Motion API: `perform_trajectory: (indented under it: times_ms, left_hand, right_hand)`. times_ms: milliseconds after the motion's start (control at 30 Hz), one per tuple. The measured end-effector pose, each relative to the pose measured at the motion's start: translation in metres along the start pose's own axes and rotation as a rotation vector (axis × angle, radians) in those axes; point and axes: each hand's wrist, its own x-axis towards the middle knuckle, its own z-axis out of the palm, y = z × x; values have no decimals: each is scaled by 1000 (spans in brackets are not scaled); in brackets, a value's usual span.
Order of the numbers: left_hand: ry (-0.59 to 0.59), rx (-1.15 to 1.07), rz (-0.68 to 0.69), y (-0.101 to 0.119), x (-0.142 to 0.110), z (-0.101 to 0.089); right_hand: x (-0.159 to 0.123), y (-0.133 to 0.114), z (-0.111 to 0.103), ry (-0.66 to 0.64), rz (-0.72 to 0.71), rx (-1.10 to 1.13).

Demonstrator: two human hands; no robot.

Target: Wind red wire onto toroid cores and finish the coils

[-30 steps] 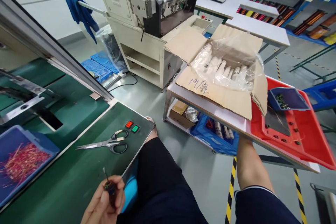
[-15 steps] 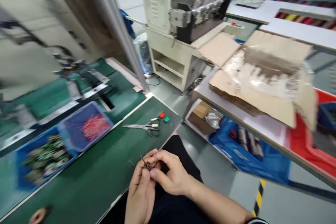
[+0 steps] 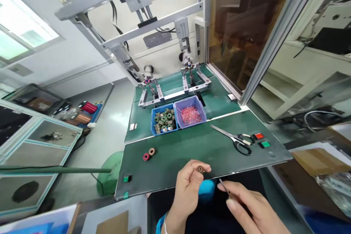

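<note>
Left hand point(image 3: 189, 186) and right hand point(image 3: 249, 204) have parted since half a second ago, when they were together; camera view has swung left, bringing the bench machine point(image 3: 175, 95) to the centre.

Clock face taken from the wound core point(image 3: 200, 169), 12 away from the wearer.

Left: clamped on the core, thumb against fingers, by the near edge of the green table point(image 3: 181, 150); wound side faces the camera.

Right: at 4 o'clock, pinching a slim metal tool point(image 3: 224, 187) between thumb and fingers, tip clear of the core. Tool type: cannot tell.

Scissors point(image 3: 233, 136): 2 o'clock, flat on the table, points toward 11. Red button point(image 3: 258, 136) and green button point(image 3: 265, 144) just beyond the handles.

Purple bin point(image 3: 189, 101): between 11 and 12, holding pinkish-red clippings point(image 3: 190, 115). Blue bin point(image 3: 152, 120): between 10 and 11, side by side with the purple one, filled with cores point(image 3: 164, 117).

Red ring point(image 3: 146, 157) and tan ring point(image 3: 151, 151): between 9 and 10, close together on the table.
</note>
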Motion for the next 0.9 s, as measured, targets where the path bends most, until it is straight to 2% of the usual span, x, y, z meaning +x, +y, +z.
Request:
perform_trajectory:
  times_ms: [100, 200, 367, 667, 900]
  left_hand:
    - [-28, 90, 52, 5, -3, -5]
    - [-43, 167, 102, 7, -7, -9]
    - [-79, 240, 167, 10, -12, -14]
    - [-183, 331, 176, 16, -16, -16]
    - [-194, 242, 106, 12, -15, -15]
  right_hand:
    - [15, -3, 2, 29, -94, -54]
    - [21, -3, 4, -10, -148, -78]
    - [18, -3, 6, -45, -147, -90]
    - [16, -3, 5, -82, -199, -164]
    - [20, -4, 5, -32, -200, -57]
